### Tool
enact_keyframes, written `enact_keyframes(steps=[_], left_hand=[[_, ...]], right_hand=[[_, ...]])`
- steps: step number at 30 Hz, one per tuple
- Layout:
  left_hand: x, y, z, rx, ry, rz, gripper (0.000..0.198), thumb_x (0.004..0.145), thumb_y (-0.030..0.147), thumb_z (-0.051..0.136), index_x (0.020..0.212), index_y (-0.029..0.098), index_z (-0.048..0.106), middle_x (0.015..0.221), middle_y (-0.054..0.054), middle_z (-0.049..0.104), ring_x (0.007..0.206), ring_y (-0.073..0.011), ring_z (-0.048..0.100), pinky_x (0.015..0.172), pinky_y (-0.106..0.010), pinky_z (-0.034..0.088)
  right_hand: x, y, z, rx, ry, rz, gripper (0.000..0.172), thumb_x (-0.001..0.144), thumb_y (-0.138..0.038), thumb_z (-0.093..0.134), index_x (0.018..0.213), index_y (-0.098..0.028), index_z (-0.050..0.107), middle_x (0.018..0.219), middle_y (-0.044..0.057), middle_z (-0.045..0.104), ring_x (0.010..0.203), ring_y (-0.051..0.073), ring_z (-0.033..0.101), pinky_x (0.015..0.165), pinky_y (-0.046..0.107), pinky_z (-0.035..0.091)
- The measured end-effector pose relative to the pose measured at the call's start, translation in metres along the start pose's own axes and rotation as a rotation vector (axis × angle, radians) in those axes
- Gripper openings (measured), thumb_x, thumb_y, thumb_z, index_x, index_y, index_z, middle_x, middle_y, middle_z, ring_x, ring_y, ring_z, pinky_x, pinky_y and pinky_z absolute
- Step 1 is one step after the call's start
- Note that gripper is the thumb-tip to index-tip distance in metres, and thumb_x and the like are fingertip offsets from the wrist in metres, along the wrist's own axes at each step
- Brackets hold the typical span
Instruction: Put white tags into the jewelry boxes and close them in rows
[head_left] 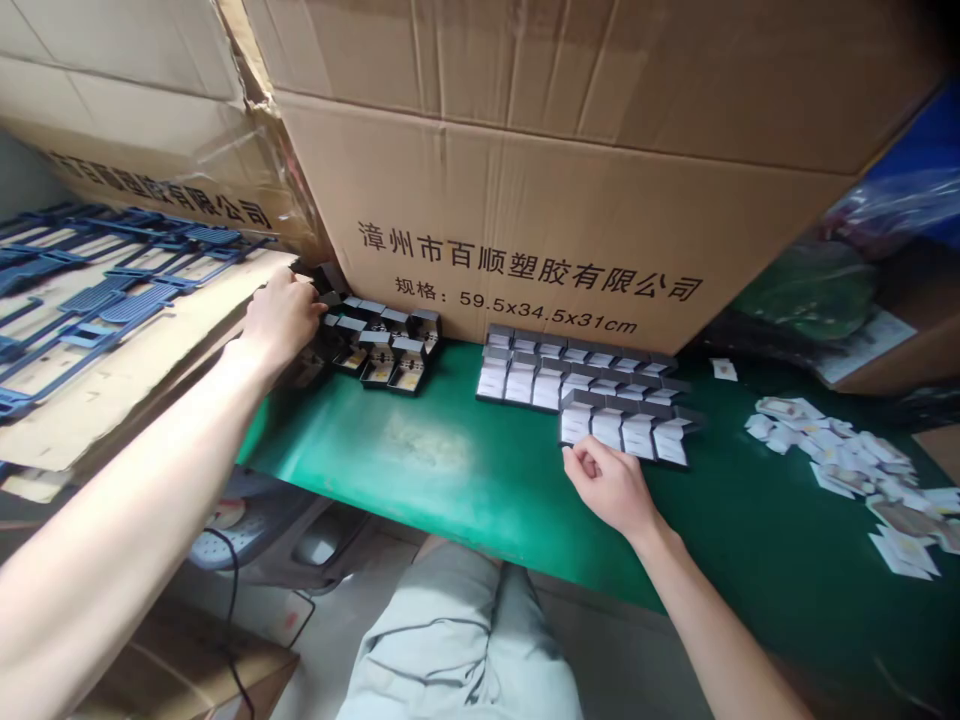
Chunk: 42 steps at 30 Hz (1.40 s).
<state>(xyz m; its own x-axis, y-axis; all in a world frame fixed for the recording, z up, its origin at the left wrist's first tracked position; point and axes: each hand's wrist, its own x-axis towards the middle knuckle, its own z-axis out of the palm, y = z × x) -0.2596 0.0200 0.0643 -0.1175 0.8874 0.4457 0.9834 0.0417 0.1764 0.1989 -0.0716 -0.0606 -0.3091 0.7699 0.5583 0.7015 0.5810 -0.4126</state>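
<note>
At the far left of the green table, my left hand (283,315) reaches in among small open black boxes (394,365). Its fingers bend around a dark box (328,290) there, and the hand itself partly hides the grip. Several of these boxes have raised lids and yellowish pieces inside. Loosely curled, my right hand (611,487) rests at the front corner of a nearer group of black boxes with white inserts (637,438); no object shows in its fingers. More boxes with white inserts (506,378) stand in rows behind that group.
A large cardboard carton (480,190) stands along the back of the table (450,500). Small white packets (847,450) lie scattered at the right. Blue plastic frames (127,305) lie on cardboard at the left. Grey slippers (315,545) are below the table.
</note>
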Motion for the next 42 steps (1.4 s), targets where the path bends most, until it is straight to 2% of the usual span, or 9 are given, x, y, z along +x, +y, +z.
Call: enact_keyframes(steps=[5,9,14,18,21,27,32,36,42], left_hand=[[0.002,0.011,-0.010,0.061,-0.095,-0.106,0.055,0.103,0.043,0.045,0.106,-0.008,0.063,0.134,-0.015,0.058,0.129,-0.0324,0.057,0.111,-0.047,0.044],[-0.018,0.034,-0.025,0.032,0.042,-0.020,0.051,0.103,0.046,0.049,0.112,-0.002,0.064,0.133,-0.012,0.056,0.131,-0.0302,0.053,0.113,-0.046,0.043],[-0.101,0.086,-0.018,-0.124,0.216,0.253,0.028,0.095,0.040,0.063,0.094,0.012,0.067,0.134,-0.016,0.053,0.130,-0.0332,0.051,0.111,-0.052,0.045],[-0.175,0.131,0.019,-0.353,0.006,0.372,0.014,0.096,0.032,0.058,0.090,0.019,0.060,0.131,-0.014,0.056,0.120,-0.0277,0.062,0.098,-0.040,0.057],[-0.202,0.155,0.041,-0.453,-0.093,0.343,0.014,0.098,0.031,0.056,0.090,0.020,0.056,0.132,-0.014,0.057,0.112,-0.0253,0.068,0.092,-0.038,0.060],[-0.203,0.170,0.050,-0.502,-0.165,0.371,0.017,0.100,0.038,0.057,0.101,0.021,0.061,0.133,-0.015,0.060,0.117,-0.0289,0.068,0.098,-0.043,0.059],[-0.206,0.166,0.055,-0.478,-0.131,0.402,0.019,0.101,0.037,0.054,0.107,0.023,0.065,0.131,-0.013,0.063,0.118,-0.0302,0.066,0.100,-0.045,0.058],[-0.206,0.166,0.057,-0.491,-0.119,0.385,0.021,0.102,0.033,0.049,0.110,0.022,0.065,0.124,-0.013,0.061,0.112,-0.0292,0.067,0.099,-0.046,0.057],[-0.194,0.161,0.055,-0.694,-0.103,0.074,0.018,0.094,0.043,0.059,0.099,0.025,0.056,0.119,-0.011,0.060,0.119,-0.0314,0.065,0.098,-0.046,0.059]], right_hand=[[0.000,0.001,0.001,0.001,-0.009,0.003,0.028,0.096,-0.027,0.058,0.070,-0.023,0.051,0.053,-0.008,0.041,0.045,0.008,0.040,0.049,0.022,0.036],[0.002,-0.001,0.000,0.004,-0.009,0.006,0.028,0.097,-0.027,0.056,0.069,-0.023,0.051,0.053,-0.008,0.041,0.045,0.008,0.040,0.049,0.022,0.035],[0.003,0.001,0.001,0.011,-0.020,0.035,0.028,0.097,-0.027,0.054,0.070,-0.023,0.051,0.055,-0.007,0.043,0.047,0.009,0.043,0.051,0.022,0.036],[0.002,0.002,0.001,0.021,-0.020,0.056,0.028,0.097,-0.028,0.054,0.070,-0.023,0.052,0.054,-0.007,0.045,0.047,0.009,0.044,0.051,0.022,0.036],[0.004,0.003,0.001,0.025,-0.016,0.076,0.029,0.097,-0.028,0.055,0.068,-0.023,0.051,0.054,-0.007,0.045,0.048,0.009,0.045,0.052,0.021,0.037],[0.007,0.001,-0.002,0.038,0.041,0.064,0.030,0.097,-0.028,0.053,0.067,-0.023,0.051,0.052,-0.007,0.045,0.045,0.008,0.044,0.050,0.021,0.037],[0.001,0.012,-0.017,-0.076,0.316,0.085,0.028,0.095,-0.029,0.057,0.068,-0.023,0.053,0.051,-0.006,0.050,0.044,0.009,0.046,0.050,0.022,0.039],[-0.011,0.053,-0.049,-0.253,0.496,0.241,0.026,0.093,-0.033,0.059,0.070,-0.023,0.053,0.055,-0.004,0.055,0.047,0.011,0.050,0.054,0.023,0.042],[-0.020,0.140,-0.089,-0.514,0.399,0.494,0.019,0.090,-0.029,0.052,0.074,-0.021,0.054,0.069,0.002,0.058,0.064,0.018,0.053,0.065,0.030,0.042]])
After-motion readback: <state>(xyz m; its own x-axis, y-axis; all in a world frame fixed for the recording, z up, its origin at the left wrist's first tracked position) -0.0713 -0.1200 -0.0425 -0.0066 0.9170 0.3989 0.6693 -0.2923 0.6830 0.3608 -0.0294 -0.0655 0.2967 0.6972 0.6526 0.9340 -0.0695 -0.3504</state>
